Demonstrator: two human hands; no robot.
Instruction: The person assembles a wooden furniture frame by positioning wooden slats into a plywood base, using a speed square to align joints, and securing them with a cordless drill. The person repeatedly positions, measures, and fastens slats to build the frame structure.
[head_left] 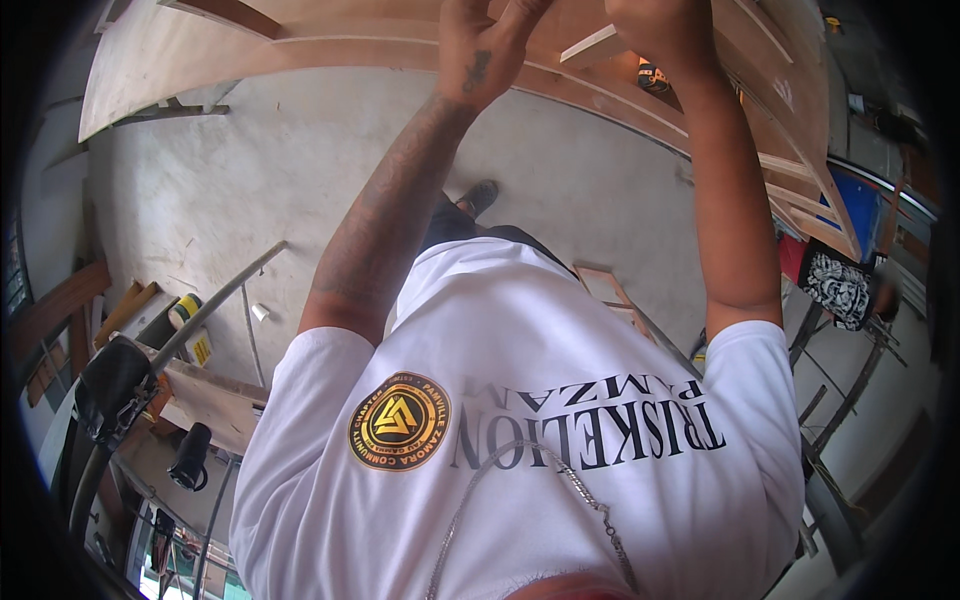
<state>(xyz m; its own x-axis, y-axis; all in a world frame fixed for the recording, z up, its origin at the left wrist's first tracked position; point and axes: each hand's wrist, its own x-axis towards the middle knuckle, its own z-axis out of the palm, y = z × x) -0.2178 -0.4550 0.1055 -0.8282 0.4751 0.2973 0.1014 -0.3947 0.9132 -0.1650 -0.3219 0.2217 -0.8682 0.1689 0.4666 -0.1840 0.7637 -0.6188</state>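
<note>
A large ribbed wooden panel (350, 25) spreads across twelve o'clock, and you reach forward to it with both arms extended, perhaps so your hands meet the work away from your body. Your right hand (662, 25), at one o'clock, looks curled by the end of a wooden strip (592, 47), maybe steadying it; its grip is hidden. Your left hand (488, 45), at twelve, points away; its fingers are cropped, so its grip cannot be told. Near your right wrist sits a yellow-and-black tool (651, 76).
</note>
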